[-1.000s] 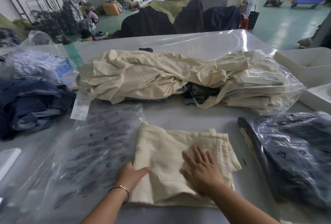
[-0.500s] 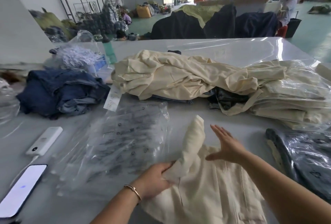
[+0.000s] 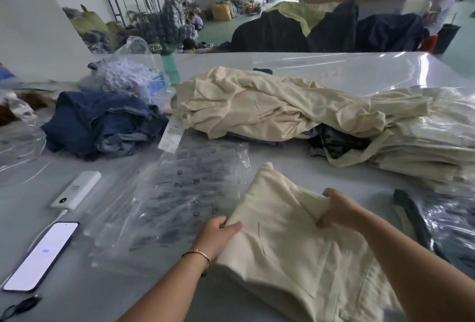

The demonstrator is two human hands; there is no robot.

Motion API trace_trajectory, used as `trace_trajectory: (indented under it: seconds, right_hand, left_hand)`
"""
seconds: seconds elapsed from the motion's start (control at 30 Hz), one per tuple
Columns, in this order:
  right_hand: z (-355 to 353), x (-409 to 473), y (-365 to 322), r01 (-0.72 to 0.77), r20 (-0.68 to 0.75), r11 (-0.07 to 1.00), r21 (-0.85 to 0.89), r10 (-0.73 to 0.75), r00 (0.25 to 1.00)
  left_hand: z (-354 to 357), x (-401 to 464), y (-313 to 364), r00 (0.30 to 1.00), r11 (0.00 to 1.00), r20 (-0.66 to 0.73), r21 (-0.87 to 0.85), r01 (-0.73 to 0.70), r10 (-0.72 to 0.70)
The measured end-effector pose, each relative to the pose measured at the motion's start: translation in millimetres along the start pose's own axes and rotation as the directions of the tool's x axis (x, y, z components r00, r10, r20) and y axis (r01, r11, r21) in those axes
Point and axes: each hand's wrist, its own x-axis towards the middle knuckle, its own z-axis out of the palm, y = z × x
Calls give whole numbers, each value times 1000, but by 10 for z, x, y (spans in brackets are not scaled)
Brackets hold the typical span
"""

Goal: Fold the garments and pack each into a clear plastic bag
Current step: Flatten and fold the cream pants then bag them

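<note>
Cream garment (image 3: 290, 239), already folded, lies on the grey table (image 3: 321, 69) at the near edge, lifted at its far end. The left hand (image 3: 217, 235) pinches its left edge; the right hand (image 3: 336, 209) grips the right edge. Folding looks finished; next it must slide into a bag from the clear plastic bags (image 3: 180, 193) just beside.

— What was seen at the counter's (image 3: 257, 64) near left edge?
— A lit phone (image 3: 41, 256), cabled to a white power bank (image 3: 75, 190) just beyond it.
— And farther back?
— A green bottle (image 3: 170, 71) was stood upright.
</note>
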Motion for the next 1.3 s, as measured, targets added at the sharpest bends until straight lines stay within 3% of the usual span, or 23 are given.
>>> trace_trajectory:
  seconds: [0.1,0.17,0.23,0.3,0.37,0.47,0.6,0.7,0.77,0.8,0.87,0.93,1.0,1.1,1.17,1.3]
  right_hand:
    - [-219,-102,189,-180,132,967,179,158,979]
    - [-299,-204,244,-245,171,953,177,216,961]
    - [-283,-295,231,-221,87,968,118,211,974]
    - [-195,-447,121,-139,-90,989,-53,133,987]
    - [-56,-652,-3,-37,-233,973,-228,-17,972]
    - [293,-969,-157,156,-159,913,-378,-230,960]
    - [914,-1367,-324,183,47,800,-571,-191,981]
    - [1108,-1423,-349,104,-151,818,-565,-226,962]
    - [1110,-1374,-294,82,-136,833,-547,-185,973]
    - [1101,-1348,-272,74,-89,823,-563,-149,985]
    - [1072,-1274,-252,70,-99,811,-581,-156,983]
    - [1018,-1220,-240,91,-150,815,-572,-213,966]
    - [916,-1179,-228,119,-185,845,-521,-247,951]
    - [723,-1115,-146,93,-281,937,-337,-194,940]
    - [621,-1098,-80,56,-335,976,-208,-125,934]
    - [519,-1159,-54,19,-348,1000,3,-17,937]
  left_hand:
    - [116,4,42,994,994,31,32,104,-105]
    - [186,-22,18,982,985,77,12,170,-171]
    - [272,-42,-11,984,977,55,142,159,-168]
    - [362,-71,16,991,963,-13,235,131,-132]
    - [430,-71,33,985,981,-4,92,171,-172]
    - [441,-83,60,969,956,54,-160,248,-242]
    - [449,-128,70,957,908,146,-307,286,-252]
    - [442,-212,53,967,893,144,-375,248,-208]
    - [345,-269,26,982,906,103,-381,186,-158]
    - [247,-284,-20,993,945,34,-308,115,-110]
    - [-57,-292,-183,986,993,-152,101,-55,70]
    - [-437,-352,-384,951,829,-208,553,-78,228]
    - [-742,-422,-582,959,642,-125,764,-70,253]
    - [-958,-423,-803,959,440,87,875,-202,269]
    - [-999,-370,-857,932,378,171,879,-291,320]
    - [-1048,-247,-835,920,445,238,819,-362,311]
